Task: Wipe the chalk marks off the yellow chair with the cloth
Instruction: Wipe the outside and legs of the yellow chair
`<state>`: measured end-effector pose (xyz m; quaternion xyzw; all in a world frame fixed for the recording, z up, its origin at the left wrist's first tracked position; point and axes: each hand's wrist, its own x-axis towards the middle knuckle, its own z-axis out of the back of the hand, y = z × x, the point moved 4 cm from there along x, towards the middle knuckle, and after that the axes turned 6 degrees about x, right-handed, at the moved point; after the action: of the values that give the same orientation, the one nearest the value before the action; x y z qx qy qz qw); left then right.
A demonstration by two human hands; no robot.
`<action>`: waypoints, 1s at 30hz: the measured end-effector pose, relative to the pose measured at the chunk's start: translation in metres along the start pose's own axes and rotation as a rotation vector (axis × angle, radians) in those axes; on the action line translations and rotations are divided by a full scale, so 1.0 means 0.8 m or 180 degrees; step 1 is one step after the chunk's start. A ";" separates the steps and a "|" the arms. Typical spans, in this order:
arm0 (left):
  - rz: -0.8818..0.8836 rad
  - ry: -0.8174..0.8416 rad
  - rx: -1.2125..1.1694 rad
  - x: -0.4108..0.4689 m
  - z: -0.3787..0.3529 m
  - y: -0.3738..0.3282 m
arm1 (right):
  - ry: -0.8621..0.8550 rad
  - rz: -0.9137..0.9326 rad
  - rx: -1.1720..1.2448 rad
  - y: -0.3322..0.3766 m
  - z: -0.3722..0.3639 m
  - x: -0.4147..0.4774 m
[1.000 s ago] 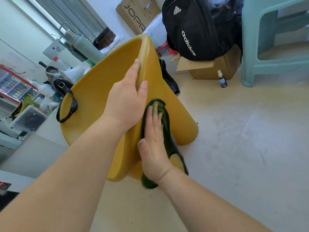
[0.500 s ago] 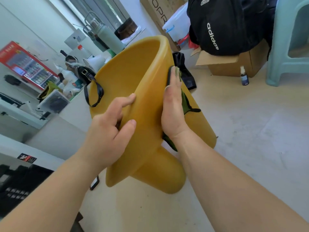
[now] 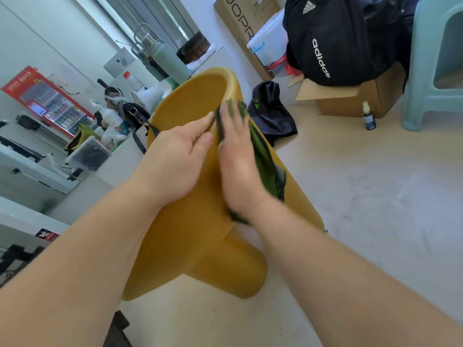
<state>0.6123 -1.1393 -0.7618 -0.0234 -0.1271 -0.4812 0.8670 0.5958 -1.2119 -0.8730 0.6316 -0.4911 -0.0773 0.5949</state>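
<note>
The yellow chair (image 3: 195, 236) is tipped over on the floor, with its curved back pointing away from me. My left hand (image 3: 175, 156) grips the rim of the back, fingers curled over its edge. My right hand (image 3: 238, 159) lies flat with straight fingers on a green and black cloth (image 3: 265, 161), pressing it against the outer side of the back. The hand and cloth are blurred. No chalk marks are visible where the cloth lies.
A dark bag (image 3: 270, 113) lies on the floor just behind the chair. Further right stand a cardboard box (image 3: 355, 98) bearing a black backpack (image 3: 335, 38), a small spray bottle (image 3: 368, 116) and a pale green stool (image 3: 431, 63). Cluttered white counters (image 3: 37, 171) run along the left.
My right hand has slid the cloth along the outer side of the chair back. My left hand has shifted its grip up the rim. The view has moved slightly.
</note>
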 end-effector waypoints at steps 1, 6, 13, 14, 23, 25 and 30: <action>0.0020 0.0020 -0.0028 -0.003 0.000 0.002 | -0.0015 -0.0139 0.0251 0.000 0.010 0.027; 0.0091 0.0000 -0.0115 -0.003 0.002 0.002 | -0.0247 -0.0673 0.0787 -0.022 0.006 0.017; 0.0153 -0.0077 -0.0044 -0.016 0.000 0.003 | 0.0022 -0.1086 0.0575 -0.051 -0.090 -0.192; 0.0174 -0.0088 -0.0039 -0.019 -0.001 0.004 | 0.0082 -0.1234 0.0561 -0.054 -0.095 -0.196; 0.0175 0.0125 -0.0153 -0.035 -0.003 0.004 | -0.0629 -0.0793 0.0830 -0.051 -0.018 -0.036; 0.0231 0.0271 -0.0330 -0.035 -0.002 0.009 | -0.0637 -0.1117 0.0938 -0.077 -0.032 -0.065; 0.0174 0.0450 -0.0650 -0.052 0.007 0.025 | -0.0100 -0.2314 0.1487 -0.074 -0.110 -0.201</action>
<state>0.6074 -1.0931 -0.7652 -0.0810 -0.0153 -0.4683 0.8797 0.6057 -1.0496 -0.9753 0.8800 -0.2499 -0.1783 0.3624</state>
